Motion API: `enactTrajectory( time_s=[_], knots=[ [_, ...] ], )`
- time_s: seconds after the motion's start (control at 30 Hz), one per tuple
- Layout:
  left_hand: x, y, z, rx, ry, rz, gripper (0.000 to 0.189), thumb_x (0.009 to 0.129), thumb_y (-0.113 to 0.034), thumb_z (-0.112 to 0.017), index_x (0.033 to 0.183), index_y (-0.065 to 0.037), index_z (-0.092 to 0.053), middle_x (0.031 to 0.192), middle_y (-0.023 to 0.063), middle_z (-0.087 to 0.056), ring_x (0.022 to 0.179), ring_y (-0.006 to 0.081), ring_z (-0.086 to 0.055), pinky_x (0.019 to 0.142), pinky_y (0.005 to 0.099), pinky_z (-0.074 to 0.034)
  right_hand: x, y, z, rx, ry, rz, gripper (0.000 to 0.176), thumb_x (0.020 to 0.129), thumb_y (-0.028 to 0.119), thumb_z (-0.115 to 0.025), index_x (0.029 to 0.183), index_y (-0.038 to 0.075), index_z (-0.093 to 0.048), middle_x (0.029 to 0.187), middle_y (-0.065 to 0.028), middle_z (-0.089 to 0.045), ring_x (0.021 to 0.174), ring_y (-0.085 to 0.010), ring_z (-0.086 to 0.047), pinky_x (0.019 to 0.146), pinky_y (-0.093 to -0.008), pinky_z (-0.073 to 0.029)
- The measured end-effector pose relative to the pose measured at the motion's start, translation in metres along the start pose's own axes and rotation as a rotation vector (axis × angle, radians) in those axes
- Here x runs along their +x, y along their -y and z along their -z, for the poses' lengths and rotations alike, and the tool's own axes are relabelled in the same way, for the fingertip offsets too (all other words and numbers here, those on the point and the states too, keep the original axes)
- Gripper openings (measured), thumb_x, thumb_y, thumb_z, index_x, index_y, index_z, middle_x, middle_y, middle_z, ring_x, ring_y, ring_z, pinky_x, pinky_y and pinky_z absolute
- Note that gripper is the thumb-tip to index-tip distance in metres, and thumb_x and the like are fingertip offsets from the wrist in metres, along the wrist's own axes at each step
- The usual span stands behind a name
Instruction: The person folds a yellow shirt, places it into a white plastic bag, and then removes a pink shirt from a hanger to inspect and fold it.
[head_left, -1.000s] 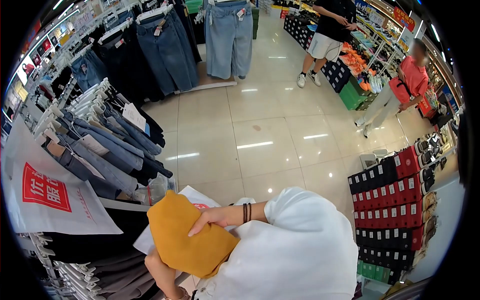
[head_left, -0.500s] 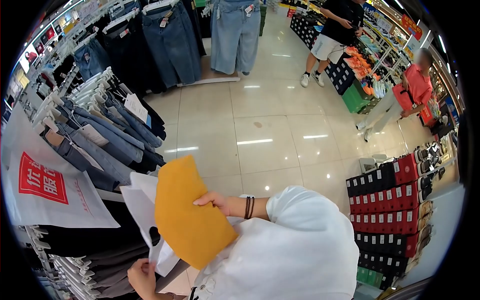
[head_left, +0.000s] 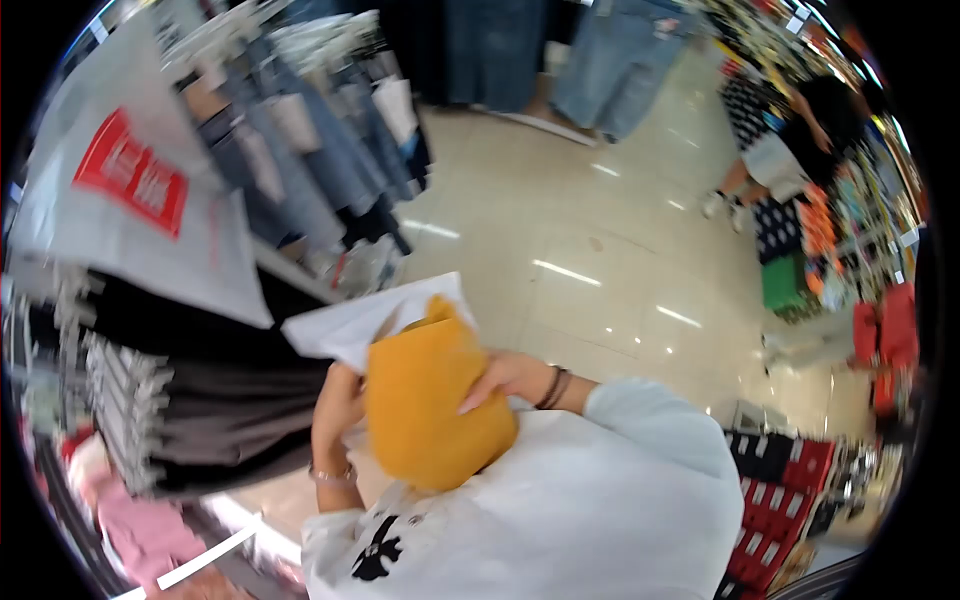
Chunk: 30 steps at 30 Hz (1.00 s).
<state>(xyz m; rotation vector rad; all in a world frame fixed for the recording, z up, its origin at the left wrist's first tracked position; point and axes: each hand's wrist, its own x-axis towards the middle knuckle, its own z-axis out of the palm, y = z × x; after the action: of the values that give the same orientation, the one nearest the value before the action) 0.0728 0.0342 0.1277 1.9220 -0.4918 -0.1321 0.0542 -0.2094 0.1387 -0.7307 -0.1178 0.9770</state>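
R fingers (head_left: 482, 391) grip yellow cloth (head_left: 425, 410), L fingers (head_left: 343, 384) by wht bag (head_left: 325, 331).

Right hand (head_left: 508, 378) and left hand (head_left: 340, 405) near each other, in front of the torso (head_left: 610, 500).
The right forearm (head_left: 577, 394) comes across from the side, thumb (head_left: 482, 393) laid on top; the left forearm (head_left: 336, 492) rises from below, its fingertips hidden from me.

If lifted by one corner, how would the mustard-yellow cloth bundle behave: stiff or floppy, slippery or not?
Probably floppy: the cloth bundle has a rounded, uneven outline with a tuft poking up top. Likely not very slippery, since its surface looks matte.
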Motion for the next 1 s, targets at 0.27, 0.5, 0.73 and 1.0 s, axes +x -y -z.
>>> enactTrajectory(
  time_s=[0.27, 0.5, 0.73, 1.0],
  knots=[
    [-0.016, -0.003, 0.047, -0.194, -0.378, 0.241, 0.019, 0.084, -0.014, -0.058, 0.071, -0.001, -0.058, 0.065, -0.0007, -0.055, 0.060, 0.0045, -0.046, 0.055, 0.0199, -0.037, -0.025, 0.016, 0.048, 0.022, -0.250, 0.192, 0.059, 0.061, -0.009, -0.065, 0.117, 0.001, -0.049, 0.114, -0.0093, -0.055, 0.107, -0.0232, -0.051, 0.090, -0.0343, -0.042],
    [-0.015, -0.004, 0.046, -0.591, -0.563, 0.003, 0.009, 0.082, -0.007, -0.057, 0.081, 0.002, -0.056, 0.074, 0.0090, -0.060, 0.071, 0.0153, -0.059, 0.067, 0.0266, -0.047, -0.037, 0.065, 0.038, -0.124, -0.585, 0.245, 0.045, 0.072, -0.002, -0.065, 0.115, 0.002, -0.050, 0.109, -0.0087, -0.057, 0.099, -0.0199, -0.056, 0.083, -0.0322, -0.047],
    [-0.003, -0.014, 0.040, -0.539, -0.398, 0.223, 0.025, 0.086, -0.009, -0.053, 0.110, 0.000, -0.050, 0.057, -0.0017, -0.050, 0.046, 0.0020, -0.041, 0.043, 0.0171, -0.026, -0.053, 0.091, 0.017, -0.528, -0.573, 0.566, 0.046, 0.072, -0.005, -0.062, 0.116, -0.002, -0.049, 0.108, -0.0130, -0.057, 0.097, -0.0234, -0.058, 0.081, -0.0354, -0.048],
    [0.017, -0.013, 0.007, -0.180, -0.317, 0.011, 0.036, 0.090, -0.013, -0.049, 0.122, 0.000, -0.038, 0.066, 0.0047, -0.052, 0.047, 0.0054, -0.046, 0.043, 0.0206, -0.036, 0.039, 0.045, 0.009, -0.735, -0.013, 0.092, 0.049, 0.076, 0.005, -0.065, 0.121, 0.003, -0.046, 0.114, -0.0053, -0.054, 0.102, -0.0149, -0.050, 0.086, -0.0281, -0.041]
  ],
)
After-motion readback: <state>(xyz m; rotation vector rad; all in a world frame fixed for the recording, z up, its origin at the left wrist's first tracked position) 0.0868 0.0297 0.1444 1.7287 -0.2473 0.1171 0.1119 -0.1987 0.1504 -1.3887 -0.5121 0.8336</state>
